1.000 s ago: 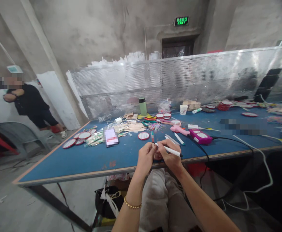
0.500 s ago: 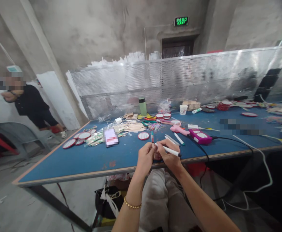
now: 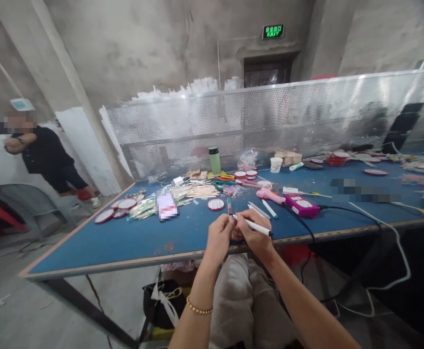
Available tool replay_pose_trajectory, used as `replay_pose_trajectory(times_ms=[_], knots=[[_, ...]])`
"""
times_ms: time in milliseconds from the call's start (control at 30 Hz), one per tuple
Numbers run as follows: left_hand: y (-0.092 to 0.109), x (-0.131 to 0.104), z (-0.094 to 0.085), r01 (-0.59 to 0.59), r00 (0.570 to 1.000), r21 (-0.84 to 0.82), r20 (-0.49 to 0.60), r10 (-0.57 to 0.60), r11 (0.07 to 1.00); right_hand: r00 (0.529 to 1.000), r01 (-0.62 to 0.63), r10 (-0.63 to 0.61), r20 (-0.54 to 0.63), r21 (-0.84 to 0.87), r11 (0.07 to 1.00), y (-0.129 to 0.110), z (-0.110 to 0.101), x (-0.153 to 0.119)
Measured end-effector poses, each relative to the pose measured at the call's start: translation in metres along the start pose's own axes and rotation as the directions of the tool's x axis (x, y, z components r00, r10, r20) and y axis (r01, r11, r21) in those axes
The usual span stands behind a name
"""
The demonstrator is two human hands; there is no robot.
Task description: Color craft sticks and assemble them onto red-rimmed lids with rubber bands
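Observation:
My left hand (image 3: pixel 219 235) pinches a small narrow stick (image 3: pixel 229 204) with red and blue-green colouring, upright over the table's front edge. A white marker (image 3: pixel 255 227) lies in my right hand (image 3: pixel 256 236), its tip close to the stick and its dark end pointing right. Both hands nearly touch each other. Just beyond them is a round red-rimmed disc (image 3: pixel 216 204). More white markers (image 3: pixel 269 209) lie on the blue table beyond my right hand.
The blue table (image 3: pixel 124 247) bears a pink tool (image 3: pixel 270 195), a magenta box (image 3: pixel 301 205), wooden sticks (image 3: pixel 201 189), a green bottle (image 3: pixel 214 161), a paper cup (image 3: pixel 275 165) and a phone (image 3: pixel 167 206). Cables hang at right. A person (image 3: pixel 48 150) stands at far left.
My hands have stayed almost still, with the marker and stick held as before. At far left the person's head and raised arm have shifted slightly.

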State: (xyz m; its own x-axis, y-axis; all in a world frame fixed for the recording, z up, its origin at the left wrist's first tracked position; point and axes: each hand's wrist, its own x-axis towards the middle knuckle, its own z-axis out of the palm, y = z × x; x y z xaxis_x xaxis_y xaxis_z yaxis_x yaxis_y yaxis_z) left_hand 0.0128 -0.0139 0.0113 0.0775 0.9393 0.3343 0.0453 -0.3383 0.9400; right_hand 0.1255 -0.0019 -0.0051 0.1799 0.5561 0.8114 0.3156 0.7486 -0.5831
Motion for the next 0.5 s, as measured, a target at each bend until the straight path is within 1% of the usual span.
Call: replay_pose_trajectory(times_ms=[167,300,500], knots=[[0.0011,0.0005,-0.0009,-0.013,1.0,0.047,-0.015,0.013,0.999,1.0,0.007,-0.007,-0.002,-0.017,1.0,-0.002,-0.0008,0.0014],[-0.0007,0.0007,-0.0012,-0.007,1.0,0.029,-0.001,0.007,1.0,1.0,0.012,-0.012,-0.013,-0.013,1.0,-0.0028,-0.0008,0.0015],[-0.0034,0.001,-0.001,-0.007,1.0,0.031,-0.006,0.007,0.999,1.0,0.022,-0.021,0.008,-0.057,0.998,-0.0023,-0.0017,0.0014]])
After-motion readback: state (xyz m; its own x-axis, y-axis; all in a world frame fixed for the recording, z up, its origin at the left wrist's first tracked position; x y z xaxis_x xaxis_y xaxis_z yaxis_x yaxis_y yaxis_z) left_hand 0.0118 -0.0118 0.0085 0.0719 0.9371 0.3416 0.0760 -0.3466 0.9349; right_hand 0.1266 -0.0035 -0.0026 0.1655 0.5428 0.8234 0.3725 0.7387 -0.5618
